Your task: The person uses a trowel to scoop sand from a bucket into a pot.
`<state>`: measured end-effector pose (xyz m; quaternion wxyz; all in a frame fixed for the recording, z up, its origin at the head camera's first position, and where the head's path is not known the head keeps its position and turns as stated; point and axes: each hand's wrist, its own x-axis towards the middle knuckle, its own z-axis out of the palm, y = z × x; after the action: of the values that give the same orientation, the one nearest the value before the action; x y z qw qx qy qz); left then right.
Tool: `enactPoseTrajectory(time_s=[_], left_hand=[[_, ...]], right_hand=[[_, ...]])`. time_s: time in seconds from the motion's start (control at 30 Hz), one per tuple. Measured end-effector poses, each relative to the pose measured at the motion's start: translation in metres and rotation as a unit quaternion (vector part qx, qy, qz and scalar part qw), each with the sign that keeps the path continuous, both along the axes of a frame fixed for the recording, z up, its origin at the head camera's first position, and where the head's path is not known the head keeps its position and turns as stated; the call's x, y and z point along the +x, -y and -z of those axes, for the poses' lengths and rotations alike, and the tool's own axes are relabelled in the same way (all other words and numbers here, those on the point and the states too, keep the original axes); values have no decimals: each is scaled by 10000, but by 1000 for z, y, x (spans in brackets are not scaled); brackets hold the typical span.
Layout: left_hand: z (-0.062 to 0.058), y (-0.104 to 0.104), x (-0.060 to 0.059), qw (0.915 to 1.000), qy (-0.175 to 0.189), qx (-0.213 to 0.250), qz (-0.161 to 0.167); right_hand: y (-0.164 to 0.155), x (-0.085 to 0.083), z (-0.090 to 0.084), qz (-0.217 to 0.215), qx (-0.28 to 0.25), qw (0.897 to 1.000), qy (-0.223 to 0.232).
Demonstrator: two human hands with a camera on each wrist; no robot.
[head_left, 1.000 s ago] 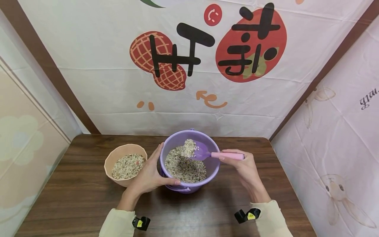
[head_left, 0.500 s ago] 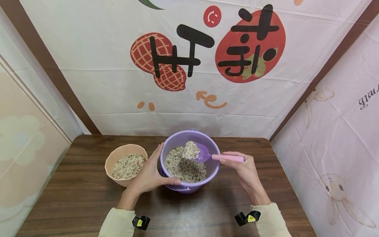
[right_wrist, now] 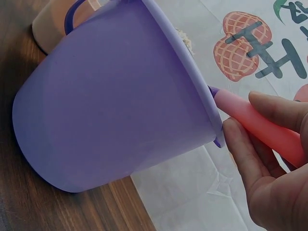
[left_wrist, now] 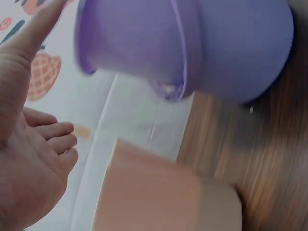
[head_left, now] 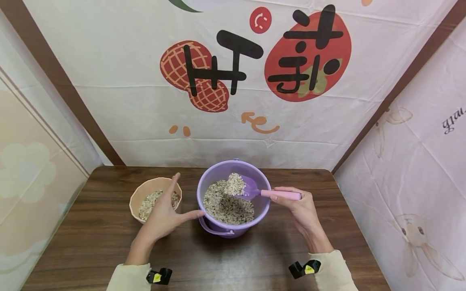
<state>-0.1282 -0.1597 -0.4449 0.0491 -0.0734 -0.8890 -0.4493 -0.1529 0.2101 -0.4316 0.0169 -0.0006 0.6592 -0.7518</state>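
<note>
- On wooden table [head_left: 91, 242]: purple bucket [head_left: 262, 210] of mixed grain, peach bowl [head_left: 140, 200] just left.
- Right hand [head_left: 300, 208]: pinching pink-handled scoop [head_left: 251, 190], heaped, level over bucket to prevent spilling.
- Left hand [head_left: 162, 216]: fingers spread, empty, between bowl and bucket.

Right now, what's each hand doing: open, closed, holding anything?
Left hand: open, fingers spread, holding nothing, between the bowl and the bucket.
Right hand: closed on the scoop handle.

Bucket [head_left: 233, 226], bowl [head_left: 140, 200] crowd centre; table [head_left: 327, 214] right free.
</note>
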Motion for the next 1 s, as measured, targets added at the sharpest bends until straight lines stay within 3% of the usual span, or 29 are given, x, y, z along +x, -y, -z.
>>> enactPoseTrajectory(time_s=[0.2,0.43,0.67,1.0], left_hand=[[7,34,5,9983,-208,-36,-552],[18,68,13,9926,12,-396,-1146],[32,83,17,9899,210,-636,-1247],[42,87,18,9906,467,-548,-1164]], right_hand=[[-1,0,1,-2,-9,10000,-35],[0,1,0,75,61,10000,-23],[0,1,0,35,56,10000,-45],[1,2,-1,97,12,9999,22]])
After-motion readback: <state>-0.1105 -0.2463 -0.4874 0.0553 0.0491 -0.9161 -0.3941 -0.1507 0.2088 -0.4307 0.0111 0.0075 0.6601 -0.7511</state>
